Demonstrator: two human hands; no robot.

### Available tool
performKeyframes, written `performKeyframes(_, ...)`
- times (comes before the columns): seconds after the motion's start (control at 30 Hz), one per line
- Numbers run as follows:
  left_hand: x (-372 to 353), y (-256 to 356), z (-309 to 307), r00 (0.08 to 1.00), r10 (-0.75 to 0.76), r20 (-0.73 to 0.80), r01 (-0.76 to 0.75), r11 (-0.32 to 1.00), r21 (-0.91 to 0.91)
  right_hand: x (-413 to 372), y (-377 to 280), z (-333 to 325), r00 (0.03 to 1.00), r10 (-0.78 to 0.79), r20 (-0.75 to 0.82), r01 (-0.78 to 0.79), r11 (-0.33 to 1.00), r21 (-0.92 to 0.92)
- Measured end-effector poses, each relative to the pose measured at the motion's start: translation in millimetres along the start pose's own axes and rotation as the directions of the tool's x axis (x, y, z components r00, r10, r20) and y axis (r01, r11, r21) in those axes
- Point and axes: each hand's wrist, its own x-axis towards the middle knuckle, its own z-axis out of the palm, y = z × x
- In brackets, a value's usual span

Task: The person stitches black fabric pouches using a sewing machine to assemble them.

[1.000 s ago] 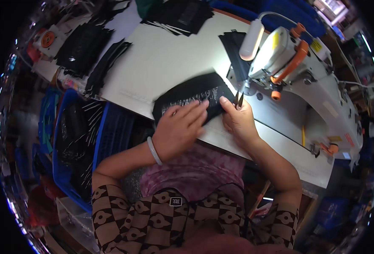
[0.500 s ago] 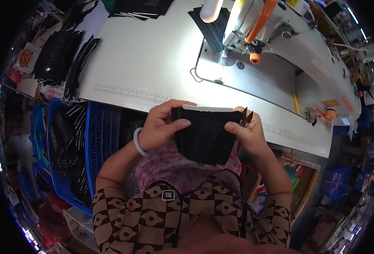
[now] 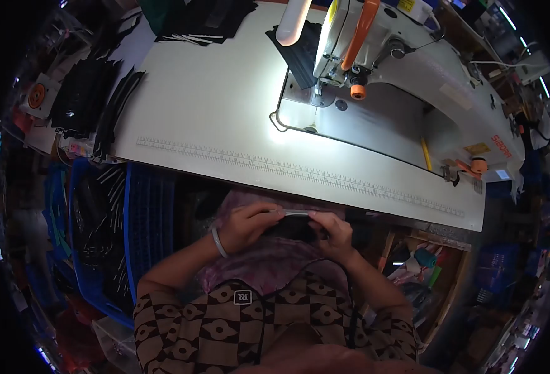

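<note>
In the head view, the left hand (image 3: 250,225) and right hand (image 3: 334,235) each pinch an end of the black piece (image 3: 295,225), held over the lap just off the near edge of the table (image 3: 206,112). Its pale edging looks attached; I can't tell whether the stitching is complete. More black pieces (image 3: 209,22) lie at the far edge, seemingly awaiting handling.

Smooth matt white tabletop (image 3: 206,106), blue plastic basket (image 3: 153,212), wooden drawer (image 3: 446,293)
</note>
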Motion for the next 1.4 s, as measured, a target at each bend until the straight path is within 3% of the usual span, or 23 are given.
performKeyframes(0.13, 5, 4, -7, 0.998, 0.033, 0.045, -0.033, 0.999, -0.007, 8, -3, -1, 0.979, -0.189, -0.072, 0.188, 0.982, -0.021)
performKeyframes(0.23, 9, 11, -13, 0.995, -0.008, 0.099, 0.009, 1.0, -0.017, 16, -15, -13, 0.998, -0.04, 0.042, 0.041, 0.999, -0.015)
performKeyframes(0.33, 13, 17, -15, 0.983, -0.085, 0.163, 0.091, 0.995, -0.028, 21, -29, -23, 0.989, -0.013, 0.148, 0.033, 0.99, -0.135)
performKeyframes(0.47, 21, 27, -21, 0.975, -0.07, 0.209, 0.059, 0.996, 0.062, 23, -34, -31, 0.948, 0.096, 0.303, -0.019, 0.969, -0.248)
performKeyframes(0.53, 31, 35, -28, 0.965, 0.005, 0.263, -0.047, 0.987, 0.155, 25, -36, -34, 0.925, 0.142, 0.352, -0.043, 0.961, -0.275)
performKeyframes(0.6, 33, 32, -31, 0.957, 0.035, 0.289, -0.096, 0.975, 0.2, 28, -40, -34, 0.93, 0.13, 0.344, -0.087, 0.987, -0.136)
performKeyframes(0.63, 32, 25, -32, 0.927, -0.083, 0.365, 0.062, 0.996, 0.07, 31, -40, -34, 0.933, 0.123, 0.338, -0.107, 0.992, -0.065)
performKeyframes(0.7, 34, 15, -35, 0.799, -0.255, 0.544, 0.391, 0.908, -0.149, 35, -35, -36, 0.928, 0.078, 0.364, -0.072, 0.997, -0.029)
performKeyframes(0.8, 51, 17, -46, 0.853, -0.235, 0.466, 0.319, 0.941, -0.108, 49, -31, -41, 0.918, -0.005, 0.397, -0.01, 0.999, 0.037)
performKeyframes(0.87, 71, 25, -57, 0.877, -0.217, 0.428, 0.281, 0.956, -0.091, 77, -42, -47, 0.95, 0.078, 0.301, -0.113, 0.988, 0.101)
performKeyframes(0.97, 110, 38, -73, 0.944, -0.192, 0.269, 0.135, 0.967, 0.215, 115, -41, -54, 0.969, 0.141, 0.205, -0.167, 0.979, 0.117)
performKeyframes(1.03, 130, 13, -72, 0.954, -0.141, 0.265, 0.092, 0.977, 0.19, 141, -30, -54, 0.975, 0.159, 0.158, -0.176, 0.979, 0.098)
performKeyframes(1.1, 155, -12, -73, 0.96, -0.099, 0.262, 0.057, 0.985, 0.165, 165, -11, -51, 0.991, 0.061, 0.119, -0.069, 0.996, 0.062)
performKeyframes(1.13, 170, -23, -75, 0.922, -0.231, 0.31, 0.183, 0.967, 0.176, 176, 0, -51, 0.99, 0.066, 0.123, -0.075, 0.995, 0.065)
performKeyframes(1.17, 181, -34, -76, 0.863, -0.36, 0.354, 0.309, 0.931, 0.194, 187, 13, -51, 0.993, -0.07, 0.1, 0.074, 0.997, -0.037)
performKeyframes(1.2, 188, -46, -76, 0.858, -0.372, 0.355, 0.32, 0.927, 0.196, 195, 24, -51, 0.974, -0.207, 0.092, 0.218, 0.966, -0.137)
performKeyframes(1.23, 192, -60, -75, 0.894, -0.313, 0.321, 0.239, 0.939, 0.249, 199, 32, -50, 0.935, -0.341, 0.097, 0.355, 0.905, -0.234)
performKeyframes(1.3, 197, -78, -73, 0.95, -0.179, 0.257, 0.076, 0.928, 0.364, 196, 38, -52, 0.921, -0.35, 0.17, 0.383, 0.895, -0.228)
performKeyframes(1.4, 195, -71, -74, 0.965, -0.13, 0.229, 0.009, 0.884, 0.467, 187, 42, -52, 0.887, -0.348, 0.304, 0.423, 0.876, -0.232)
